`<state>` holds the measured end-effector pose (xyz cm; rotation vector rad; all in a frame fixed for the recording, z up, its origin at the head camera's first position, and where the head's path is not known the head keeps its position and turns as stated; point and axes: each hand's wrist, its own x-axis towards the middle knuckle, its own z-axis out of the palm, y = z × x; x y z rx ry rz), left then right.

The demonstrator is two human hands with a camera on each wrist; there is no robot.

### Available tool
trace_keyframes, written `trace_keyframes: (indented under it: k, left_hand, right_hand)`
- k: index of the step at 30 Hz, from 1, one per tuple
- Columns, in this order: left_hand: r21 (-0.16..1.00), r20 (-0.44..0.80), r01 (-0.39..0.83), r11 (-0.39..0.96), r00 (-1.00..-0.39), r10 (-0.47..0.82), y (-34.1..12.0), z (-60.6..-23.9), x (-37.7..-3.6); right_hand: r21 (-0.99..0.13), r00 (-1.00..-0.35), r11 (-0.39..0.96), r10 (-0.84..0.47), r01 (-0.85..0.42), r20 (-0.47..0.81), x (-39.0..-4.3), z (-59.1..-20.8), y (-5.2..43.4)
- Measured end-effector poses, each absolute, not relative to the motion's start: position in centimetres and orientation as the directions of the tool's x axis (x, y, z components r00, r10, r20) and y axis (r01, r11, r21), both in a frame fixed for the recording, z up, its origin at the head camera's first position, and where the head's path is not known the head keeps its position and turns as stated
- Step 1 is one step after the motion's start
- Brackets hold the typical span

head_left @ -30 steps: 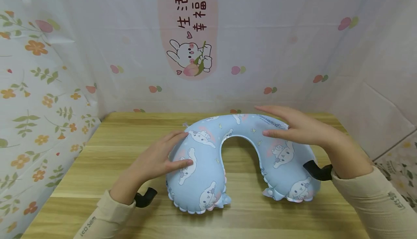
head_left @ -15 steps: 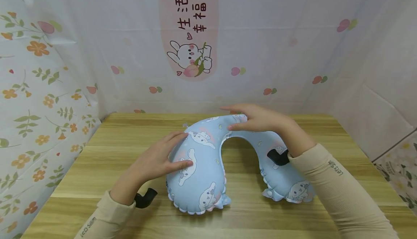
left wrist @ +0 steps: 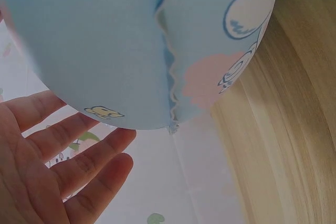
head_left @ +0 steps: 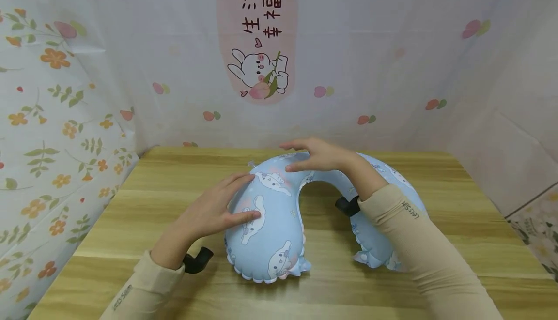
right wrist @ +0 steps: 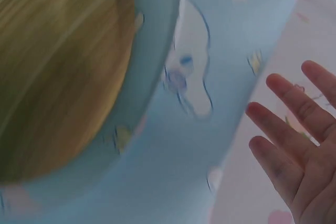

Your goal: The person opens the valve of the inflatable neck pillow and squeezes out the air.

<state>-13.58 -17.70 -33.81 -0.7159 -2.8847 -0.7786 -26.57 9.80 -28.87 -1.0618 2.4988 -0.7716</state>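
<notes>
Since the earlier frames the right hand (head_left: 320,155) has slid leftward along the neck pillow (head_left: 272,223) to its top curve, fingers straight, grip released; from the head view the left hand (head_left: 218,208) lies flat on the left limb, also released, and the pillow sits mid-surface (head_left: 131,213); the left wrist view shows puffy fabric (left wrist: 131,51) beside straight fingers (left wrist: 79,161); the right wrist view shows the same; it looks light, soft, springy, best pinched at the seam.
</notes>
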Motion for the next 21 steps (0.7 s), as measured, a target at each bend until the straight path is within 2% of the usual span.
trace_keyframes:
  k: [7,21]
  left_hand:
    - [0.458,0.17,0.444,0.77,-0.894,0.414,-17.7,-33.7,-13.7]
    - [0.476,0.138,0.446,0.758,-0.889,0.437,-17.8,-33.5,-14.0]
  right_hand:
    - [-0.616,-0.655,0.577,-0.745,-0.537,-0.128,-26.9,-29.7,8.4]
    - [-0.54,-0.63,0.625,-0.748,-0.563,-0.209,-26.2,-30.2,7.1]
